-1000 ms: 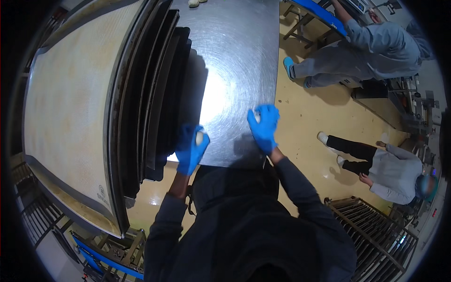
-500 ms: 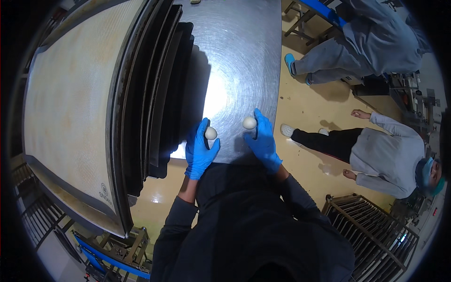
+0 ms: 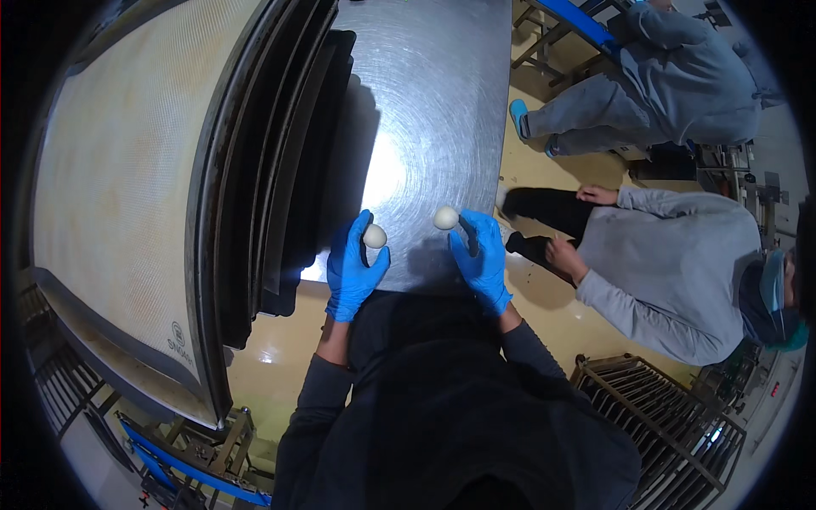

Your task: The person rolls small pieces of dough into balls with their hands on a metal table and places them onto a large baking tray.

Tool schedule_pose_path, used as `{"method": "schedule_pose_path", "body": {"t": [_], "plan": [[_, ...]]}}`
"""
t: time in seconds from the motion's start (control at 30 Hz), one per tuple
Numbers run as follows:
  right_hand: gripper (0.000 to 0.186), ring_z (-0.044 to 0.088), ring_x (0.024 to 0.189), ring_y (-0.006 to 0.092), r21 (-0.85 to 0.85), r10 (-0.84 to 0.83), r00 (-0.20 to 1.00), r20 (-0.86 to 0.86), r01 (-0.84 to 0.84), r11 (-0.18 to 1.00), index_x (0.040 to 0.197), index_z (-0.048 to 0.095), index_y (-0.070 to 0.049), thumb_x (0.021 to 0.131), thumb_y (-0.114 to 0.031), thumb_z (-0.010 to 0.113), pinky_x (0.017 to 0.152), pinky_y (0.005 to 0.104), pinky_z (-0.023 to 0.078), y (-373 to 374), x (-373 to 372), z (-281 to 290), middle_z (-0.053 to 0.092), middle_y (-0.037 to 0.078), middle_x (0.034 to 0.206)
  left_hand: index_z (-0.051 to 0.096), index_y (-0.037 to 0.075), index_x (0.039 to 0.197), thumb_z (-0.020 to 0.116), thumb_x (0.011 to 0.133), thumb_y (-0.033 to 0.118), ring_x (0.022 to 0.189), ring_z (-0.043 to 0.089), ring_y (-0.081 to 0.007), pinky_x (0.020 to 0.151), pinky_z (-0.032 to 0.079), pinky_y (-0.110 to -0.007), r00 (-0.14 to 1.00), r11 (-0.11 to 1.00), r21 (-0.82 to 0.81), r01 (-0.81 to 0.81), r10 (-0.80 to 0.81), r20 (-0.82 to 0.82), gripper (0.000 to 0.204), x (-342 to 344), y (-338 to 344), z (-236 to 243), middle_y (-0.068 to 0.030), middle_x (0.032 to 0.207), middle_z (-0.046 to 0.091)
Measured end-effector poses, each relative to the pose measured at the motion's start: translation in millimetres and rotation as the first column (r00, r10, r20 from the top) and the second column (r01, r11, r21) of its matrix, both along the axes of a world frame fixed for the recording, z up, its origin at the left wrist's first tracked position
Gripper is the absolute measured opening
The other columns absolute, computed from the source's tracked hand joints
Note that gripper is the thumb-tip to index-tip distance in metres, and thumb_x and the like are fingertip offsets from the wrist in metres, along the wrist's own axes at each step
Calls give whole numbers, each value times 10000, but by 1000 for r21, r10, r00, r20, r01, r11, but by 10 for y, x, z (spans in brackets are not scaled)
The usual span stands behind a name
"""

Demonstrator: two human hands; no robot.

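Note:
Both of my hands wear blue gloves and hover over the near edge of a shiny steel table (image 3: 425, 110). My left hand (image 3: 354, 265) holds a small white dough ball (image 3: 374, 236) in its fingers. A second white dough ball (image 3: 446, 218) sits at the fingertips of my right hand (image 3: 482, 257). The two balls are about a hand's width apart. My dark sleeves and torso fill the lower middle of the view.
A stack of dark baking trays (image 3: 289, 170) lies on the table's left, topped by a large tray with a pale perforated mat (image 3: 110, 187). Two people in grey tops (image 3: 671, 263) stand to the right on the yellow floor. A metal rack (image 3: 671, 425) stands at lower right.
My hands lay flat on the table's near edge a second ago. They have since lifted, each with a white dough ball in it. The nearer person in grey has stepped closer.

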State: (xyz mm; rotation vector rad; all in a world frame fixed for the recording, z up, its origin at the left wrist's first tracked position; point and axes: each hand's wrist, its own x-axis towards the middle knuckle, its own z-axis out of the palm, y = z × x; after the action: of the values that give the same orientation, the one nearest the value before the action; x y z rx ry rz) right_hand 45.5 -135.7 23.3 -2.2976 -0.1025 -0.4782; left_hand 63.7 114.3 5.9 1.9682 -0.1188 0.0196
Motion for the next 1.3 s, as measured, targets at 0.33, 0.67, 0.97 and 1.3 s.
{"method": "schedule_pose_path", "body": {"t": [0.33,0.67,0.97,1.3], "plan": [[488,617,759,255,-60,22,999,-40,-24,998,1365,626,-36,891,-31,745,697,366,511,-8,-64,54,631,94,878,506,2,1472,756,843,-12,1319,598,-274,1096,515,-360,1000,1000,29,12,-12,-21,677,-10,17,-25,-159,1404,546],[803,539,1268,512,-370,94,991,-98,-124,921,1546,436,-29,859,-178,825,1057,551,448,-27,-174,31,443,357,1506,597,34,1396,797,813,125,1157,670,-318,998,536,-389,995,994,88,-61,54,83,623,26,-23,49,-163,1280,674],[863,422,1387,560,-261,92,994,-53,-103,960,1571,383,-30,855,-233,820,1144,589,359,-59,-198,-130,327,393,1575,541,6,1448,792,827,30,1267,632,-266,1062,526,-356,999,997,71,-28,25,30,670,10,-3,-14,-169,1352,608],[838,400,1403,555,-364,16,973,-230,-101,926,1548,385,33,869,-231,799,1172,578,338,24,-56,-2,333,372,1580,542,7,1450,797,839,54,1272,626,-268,1068,521,-366,999,999,29,-32,32,4,663,14,-1,-43,-166,1382,600]]}}
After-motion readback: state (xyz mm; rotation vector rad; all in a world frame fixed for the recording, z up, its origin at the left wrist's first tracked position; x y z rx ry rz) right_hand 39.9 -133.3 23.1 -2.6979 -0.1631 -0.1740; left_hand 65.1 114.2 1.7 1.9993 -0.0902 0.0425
